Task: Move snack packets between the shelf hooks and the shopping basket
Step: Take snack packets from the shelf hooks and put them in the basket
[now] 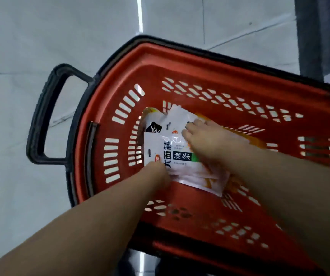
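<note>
A red shopping basket (210, 68) with a black handle (40, 116) stands on the floor below me. Several white snack packets lie piled in its bottom. The top snack packet (168, 148) is white with black lettering and a green patch. My left hand (157, 173) is at that packet's near left corner, with the fingers tucked under its edge. My right hand (206, 136) lies over the right side of the pile, its fingers curled onto the packets. Orange-printed packets (257, 142) show from under my right wrist. No shelf hooks are in view.
Pale grey floor tiles (30, 46) surround the basket. A dark upright shape (323, 36), perhaps shelving, stands at the top right behind the basket.
</note>
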The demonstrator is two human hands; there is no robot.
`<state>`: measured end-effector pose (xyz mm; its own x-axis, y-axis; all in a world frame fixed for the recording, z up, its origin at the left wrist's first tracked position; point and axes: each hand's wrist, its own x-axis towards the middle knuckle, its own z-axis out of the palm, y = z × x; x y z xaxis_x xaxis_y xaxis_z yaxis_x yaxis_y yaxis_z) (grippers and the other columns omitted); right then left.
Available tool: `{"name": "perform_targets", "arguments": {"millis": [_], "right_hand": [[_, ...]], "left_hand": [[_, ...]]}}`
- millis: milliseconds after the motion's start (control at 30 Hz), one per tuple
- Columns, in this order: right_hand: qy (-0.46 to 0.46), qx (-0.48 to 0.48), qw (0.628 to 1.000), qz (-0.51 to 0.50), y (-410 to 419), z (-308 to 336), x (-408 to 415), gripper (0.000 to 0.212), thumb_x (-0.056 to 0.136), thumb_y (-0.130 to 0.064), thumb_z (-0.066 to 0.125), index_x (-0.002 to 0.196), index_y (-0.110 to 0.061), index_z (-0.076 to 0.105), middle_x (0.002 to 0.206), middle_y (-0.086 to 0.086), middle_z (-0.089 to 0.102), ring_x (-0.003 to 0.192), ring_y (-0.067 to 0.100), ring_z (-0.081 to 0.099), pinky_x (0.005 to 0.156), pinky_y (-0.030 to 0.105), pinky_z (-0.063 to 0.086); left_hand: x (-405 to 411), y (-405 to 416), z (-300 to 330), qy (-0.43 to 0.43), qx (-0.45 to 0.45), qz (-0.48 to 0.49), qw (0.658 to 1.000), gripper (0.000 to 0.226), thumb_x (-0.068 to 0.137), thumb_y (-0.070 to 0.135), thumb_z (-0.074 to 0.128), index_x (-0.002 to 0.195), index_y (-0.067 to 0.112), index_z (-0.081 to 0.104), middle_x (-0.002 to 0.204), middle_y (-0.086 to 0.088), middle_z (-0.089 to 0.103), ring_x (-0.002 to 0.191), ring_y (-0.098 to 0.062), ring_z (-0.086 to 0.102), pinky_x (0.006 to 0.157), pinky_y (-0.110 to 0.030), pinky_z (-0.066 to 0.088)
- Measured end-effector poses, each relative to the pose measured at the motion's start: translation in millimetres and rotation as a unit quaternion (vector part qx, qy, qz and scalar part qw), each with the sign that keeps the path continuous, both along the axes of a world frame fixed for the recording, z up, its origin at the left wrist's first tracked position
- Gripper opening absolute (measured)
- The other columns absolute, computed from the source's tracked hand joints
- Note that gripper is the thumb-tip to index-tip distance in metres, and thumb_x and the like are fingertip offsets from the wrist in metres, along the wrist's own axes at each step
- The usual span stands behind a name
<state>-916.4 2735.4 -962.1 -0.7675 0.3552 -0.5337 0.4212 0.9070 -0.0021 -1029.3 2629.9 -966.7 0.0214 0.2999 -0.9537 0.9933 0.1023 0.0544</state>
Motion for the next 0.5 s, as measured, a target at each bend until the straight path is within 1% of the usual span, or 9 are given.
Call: {"name": "perform_targets", "arguments": {"millis": [67, 133, 233, 300, 333, 367, 433, 467, 500], "right_hand": [[-0.037, -0.043, 0.998, -0.023, -3, -15, -9, 0.047, 0.093, -0.018, 0.048, 0.138, -0.011, 0.034, 0.132, 0.011, 0.046, 0.121, 0.030, 0.044, 0.094, 0.040, 0.037], [-0.062, -0.079, 0.993, -0.056, -5, -21, -11, 0.046, 0.090, -0.015, 0.054, 0.133, -0.011, 0.037, 0.127, 0.011, 0.049, 0.117, 0.030, 0.046, 0.091, 0.041, 0.038], [-0.037, -0.125, 0.982, -0.135, -8, -26, -2, 0.026, 0.090, -0.008, 0.051, 0.115, -0.014, 0.047, 0.115, 0.010, 0.051, 0.109, 0.030, 0.048, 0.079, 0.036, 0.039], [0.024, -0.192, 0.951, -0.242, -8, -30, 9, 0.010, 0.093, -0.007, 0.045, 0.093, -0.017, 0.046, 0.097, 0.009, 0.053, 0.093, 0.030, 0.051, 0.066, 0.032, 0.034], [0.054, -0.230, 0.923, -0.303, -8, -31, 15, 0.013, 0.094, -0.009, 0.044, 0.085, -0.017, 0.042, 0.086, 0.007, 0.052, 0.083, 0.028, 0.050, 0.060, 0.031, 0.031], [0.089, -0.258, 0.893, -0.358, -9, -29, 20, 0.015, 0.095, -0.011, 0.046, 0.082, -0.016, 0.039, 0.078, 0.005, 0.049, 0.075, 0.025, 0.047, 0.056, 0.031, 0.028], [0.162, -0.290, 0.825, -0.457, -13, -24, 30, 0.015, 0.096, -0.013, 0.049, 0.084, -0.012, 0.040, 0.070, 0.003, 0.044, 0.065, 0.019, 0.040, 0.055, 0.031, 0.027], [0.190, -0.301, 0.785, -0.507, -17, -21, 34, 0.015, 0.096, -0.013, 0.050, 0.085, -0.010, 0.040, 0.067, 0.003, 0.041, 0.061, 0.017, 0.037, 0.056, 0.031, 0.028], [0.208, -0.312, 0.744, -0.553, -22, -21, 38, 0.015, 0.097, -0.013, 0.050, 0.086, -0.010, 0.039, 0.066, 0.002, 0.040, 0.059, 0.015, 0.037, 0.056, 0.030, 0.031]], "left_hand": [[-2, -2, -18, -0.019, -0.036, 0.011, 0.999, 0.042, 0.101, 0.022, 0.042, 0.139, 0.005, 0.044, 0.140, -0.016, 0.048, 0.127, -0.031, 0.048, 0.104, -0.037, 0.042], [-2, -3, -26, -0.042, -0.051, 0.100, 0.993, 0.044, 0.099, 0.024, 0.046, 0.140, 0.009, 0.045, 0.143, -0.013, 0.048, 0.129, -0.031, 0.047, 0.107, -0.040, 0.040], [-1, -9, -36, -0.060, -0.054, 0.302, 0.950, 0.046, 0.102, 0.019, 0.037, 0.148, 0.023, 0.033, 0.154, -0.005, 0.033, 0.138, -0.028, 0.035, 0.113, -0.039, 0.032], [-2, -6, -40, -0.065, -0.008, 0.377, 0.924, 0.043, 0.102, 0.022, 0.038, 0.145, 0.018, 0.039, 0.149, -0.007, 0.041, 0.134, -0.026, 0.042, 0.108, -0.034, 0.038], [-1, -3, -39, -0.066, 0.015, 0.415, 0.907, 0.041, 0.102, 0.026, 0.041, 0.142, 0.016, 0.044, 0.145, -0.007, 0.046, 0.128, -0.024, 0.048, 0.101, -0.029, 0.043], [-1, -1, -37, -0.080, 0.046, 0.482, 0.872, 0.039, 0.101, 0.029, 0.045, 0.135, 0.011, 0.050, 0.138, -0.009, 0.053, 0.115, -0.023, 0.057, 0.088, -0.022, 0.048], [1, -2, -35, -0.079, 0.055, 0.678, 0.729, 0.035, 0.097, 0.019, 0.052, 0.124, -0.003, 0.056, 0.119, -0.019, 0.063, 0.074, -0.019, 0.062, 0.052, -0.013, 0.047], [0, -2, -32, -0.097, 0.062, 0.697, 0.708, 0.034, 0.094, 0.011, 0.053, 0.123, -0.007, 0.055, 0.110, -0.022, 0.065, 0.060, -0.017, 0.058, 0.041, -0.013, 0.045], [-1, -1, -33, -0.097, 0.095, 0.720, 0.681, 0.035, 0.092, 0.007, 0.054, 0.125, -0.007, 0.053, 0.104, -0.023, 0.064, 0.056, -0.016, 0.056, 0.037, -0.015, 0.044]]}}
